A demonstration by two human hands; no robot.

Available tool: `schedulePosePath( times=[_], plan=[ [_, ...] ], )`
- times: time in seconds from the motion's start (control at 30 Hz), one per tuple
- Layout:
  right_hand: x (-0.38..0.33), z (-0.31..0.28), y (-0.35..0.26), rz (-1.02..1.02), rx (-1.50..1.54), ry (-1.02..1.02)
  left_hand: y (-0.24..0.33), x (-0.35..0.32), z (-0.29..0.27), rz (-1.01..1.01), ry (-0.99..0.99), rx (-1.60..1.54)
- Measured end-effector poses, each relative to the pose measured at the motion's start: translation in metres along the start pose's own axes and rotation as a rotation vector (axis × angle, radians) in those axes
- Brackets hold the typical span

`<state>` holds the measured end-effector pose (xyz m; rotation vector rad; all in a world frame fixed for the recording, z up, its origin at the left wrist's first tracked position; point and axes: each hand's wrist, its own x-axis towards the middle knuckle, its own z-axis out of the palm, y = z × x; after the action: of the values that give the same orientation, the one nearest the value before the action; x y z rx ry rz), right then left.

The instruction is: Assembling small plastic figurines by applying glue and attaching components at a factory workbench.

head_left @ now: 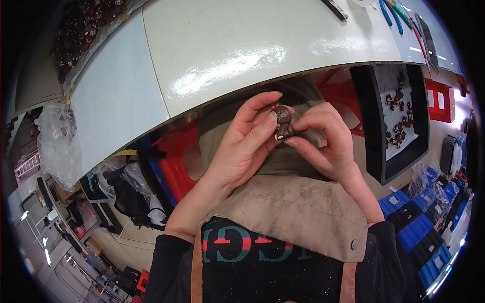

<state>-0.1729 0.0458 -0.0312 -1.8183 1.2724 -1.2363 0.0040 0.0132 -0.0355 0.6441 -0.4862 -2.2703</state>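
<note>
Just below the table's near edge, above the lap | left hand (pixel 242 146) and right hand (pixel 323 144) both pinched on a small brown figurine (pixel 283 123) | step: close handwork on it; steady fingertip grip needed | right: black tray (pixel 376 151) of similar figurines; far right: pliers (pixel 396 12) on white table (pixel 242 45) | nothing blocks the hands.

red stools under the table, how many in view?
2. One red stool sits left of the left hand, below the table edge. The other red stool is behind the right hand, partly hidden. More may be covered by the apron.
</note>
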Motion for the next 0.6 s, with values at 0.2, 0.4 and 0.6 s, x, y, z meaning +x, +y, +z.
schedulePosePath(
  times=[0.2,0.4,0.6],
  plan=[
    [0.0014,-0.0001,-0.001,0.039,0.029,-0.007,-0.0014,-0.0005,-0.0009,0.014,0.031,0.011],
    [0.0026,0.0008,-0.0006,0.046,0.041,-0.013,-0.0023,-0.0011,-0.0003,0.018,0.05,0.002],
    [0.0012,0.0009,0.0001,0.065,0.048,-0.006,-0.0011,0.0005,0.0027,-0.02,0.085,-0.01]
  ],
)
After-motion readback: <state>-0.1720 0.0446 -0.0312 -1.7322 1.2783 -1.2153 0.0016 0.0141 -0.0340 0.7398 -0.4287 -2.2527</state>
